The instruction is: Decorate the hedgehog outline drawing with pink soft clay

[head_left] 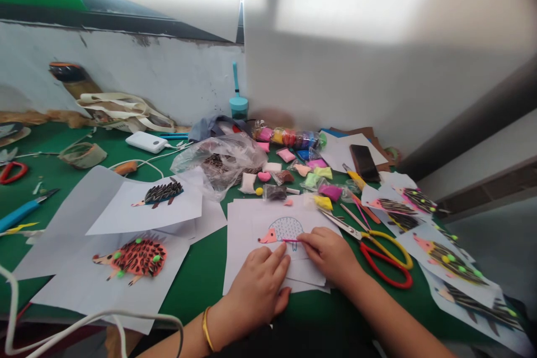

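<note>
The left hand [262, 277] lies palm down on the lower part of a white sheet [240, 235], its fingers loosely extended and slightly parted, the thumb apart from them; it grasps nothing, and its foremost fingertips come to the near edge of a thin magenta strip [289, 240], though whether they press on it I cannot tell. The right hand [329, 249] is half curled, thumb and forefinger drawn close together at the strip's right end; whether they pinch it or only press it down cannot be made out. The strip lies between the two hands, along the lower edge of a hedgehog drawing [287, 228], whose pink face [267, 236] sits just beyond the left hand's fingertips. A gold bracelet [205, 327] circles the left wrist. Just to the right of the right hand lie scissors [364, 235] with one yellow and one red handle. Beyond both hands are small packets of coloured clay, a purple packet [330, 192] among them, and a clear plastic bag [188, 156]. Well to the left of the left hand is a red hedgehog [140, 260] on paper; a dark phone [364, 162] lies beyond the right hand.
</note>
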A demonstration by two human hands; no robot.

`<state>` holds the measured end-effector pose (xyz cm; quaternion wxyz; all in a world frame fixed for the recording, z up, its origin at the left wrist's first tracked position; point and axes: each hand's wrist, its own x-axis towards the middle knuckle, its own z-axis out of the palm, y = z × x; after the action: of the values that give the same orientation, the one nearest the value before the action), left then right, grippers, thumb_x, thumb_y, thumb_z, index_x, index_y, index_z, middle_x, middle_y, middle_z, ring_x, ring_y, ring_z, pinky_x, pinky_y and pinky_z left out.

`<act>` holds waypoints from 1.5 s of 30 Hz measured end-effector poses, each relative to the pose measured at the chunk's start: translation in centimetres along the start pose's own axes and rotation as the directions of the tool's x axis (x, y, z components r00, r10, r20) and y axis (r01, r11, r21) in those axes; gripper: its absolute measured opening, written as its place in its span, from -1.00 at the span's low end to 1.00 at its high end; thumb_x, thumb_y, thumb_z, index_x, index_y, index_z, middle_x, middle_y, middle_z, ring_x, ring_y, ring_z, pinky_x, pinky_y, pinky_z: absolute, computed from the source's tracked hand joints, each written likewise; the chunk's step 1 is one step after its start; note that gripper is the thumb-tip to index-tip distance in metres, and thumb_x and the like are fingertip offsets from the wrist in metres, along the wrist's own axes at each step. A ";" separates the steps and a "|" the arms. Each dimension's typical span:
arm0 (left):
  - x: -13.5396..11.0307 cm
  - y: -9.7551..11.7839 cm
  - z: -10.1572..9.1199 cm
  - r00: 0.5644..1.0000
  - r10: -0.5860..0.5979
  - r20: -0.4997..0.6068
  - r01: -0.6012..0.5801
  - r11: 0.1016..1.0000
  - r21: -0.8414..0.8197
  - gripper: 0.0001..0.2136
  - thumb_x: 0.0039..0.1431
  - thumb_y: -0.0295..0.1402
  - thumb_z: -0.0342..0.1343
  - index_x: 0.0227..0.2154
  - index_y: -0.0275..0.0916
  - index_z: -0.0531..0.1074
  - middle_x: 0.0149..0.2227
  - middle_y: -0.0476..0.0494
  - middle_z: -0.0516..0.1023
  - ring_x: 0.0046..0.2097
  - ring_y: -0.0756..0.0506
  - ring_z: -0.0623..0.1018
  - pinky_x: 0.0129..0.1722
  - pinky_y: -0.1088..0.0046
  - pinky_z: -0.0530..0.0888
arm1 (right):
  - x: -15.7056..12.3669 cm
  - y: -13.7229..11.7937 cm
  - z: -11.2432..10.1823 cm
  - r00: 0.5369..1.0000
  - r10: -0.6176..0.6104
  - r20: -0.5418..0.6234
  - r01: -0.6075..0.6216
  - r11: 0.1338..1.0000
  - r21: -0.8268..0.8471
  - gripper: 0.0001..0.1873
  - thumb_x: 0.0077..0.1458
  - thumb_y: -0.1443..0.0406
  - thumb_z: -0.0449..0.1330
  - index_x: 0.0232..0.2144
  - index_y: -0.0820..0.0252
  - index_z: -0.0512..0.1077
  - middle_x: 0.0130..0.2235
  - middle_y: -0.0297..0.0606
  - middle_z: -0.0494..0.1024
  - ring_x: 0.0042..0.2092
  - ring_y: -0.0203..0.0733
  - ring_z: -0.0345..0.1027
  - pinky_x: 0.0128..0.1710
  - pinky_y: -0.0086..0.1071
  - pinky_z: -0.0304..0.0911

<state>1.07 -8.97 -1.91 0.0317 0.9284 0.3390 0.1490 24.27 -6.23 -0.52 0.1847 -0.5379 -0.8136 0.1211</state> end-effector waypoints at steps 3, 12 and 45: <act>0.0 0.0 0.1 1.000 -0.013 0.029 0.013 1.000 0.002 -0.48 0.14 -0.20 0.10 0.14 -0.32 0.32 0.25 -0.28 0.32 -0.03 -0.30 0.39 -0.04 0.09 0.39 | 0.2 0.1 -0.2 0.999 -0.024 0.034 0.025 0.999 -0.034 -0.76 0.26 0.34 0.08 -0.17 0.10 0.55 -0.37 -0.27 0.48 -0.26 -0.16 0.34 -0.24 -0.35 0.17; 0.0 0.0 -0.1 0.998 -0.025 0.058 0.025 1.000 -0.006 -0.48 0.17 -0.18 0.07 0.15 -0.31 0.30 0.26 -0.26 0.30 -0.02 -0.30 0.37 -0.02 0.10 0.37 | 0.9 0.2 -0.9 0.990 -0.042 0.133 0.053 0.996 -0.077 -0.78 0.26 0.34 0.09 -0.18 0.08 0.54 -0.35 -0.27 0.49 -0.23 -0.15 0.35 -0.22 -0.34 0.14; 0.0 0.0 0.0 0.998 -0.024 0.057 0.025 1.000 -0.009 -0.48 0.15 -0.20 0.09 0.15 -0.32 0.30 0.26 -0.27 0.30 -0.03 -0.29 0.37 -0.02 0.09 0.38 | 0.7 -0.1 -0.9 0.989 -0.020 0.144 0.029 0.998 -0.064 -0.76 0.26 0.31 0.07 -0.19 0.07 0.54 -0.38 -0.28 0.50 -0.25 -0.17 0.37 -0.25 -0.36 0.15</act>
<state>1.05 -9.00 -1.89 0.0478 0.9279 0.3485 0.1238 24.33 -5.63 0.48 0.1095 -0.5236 -0.8348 0.1302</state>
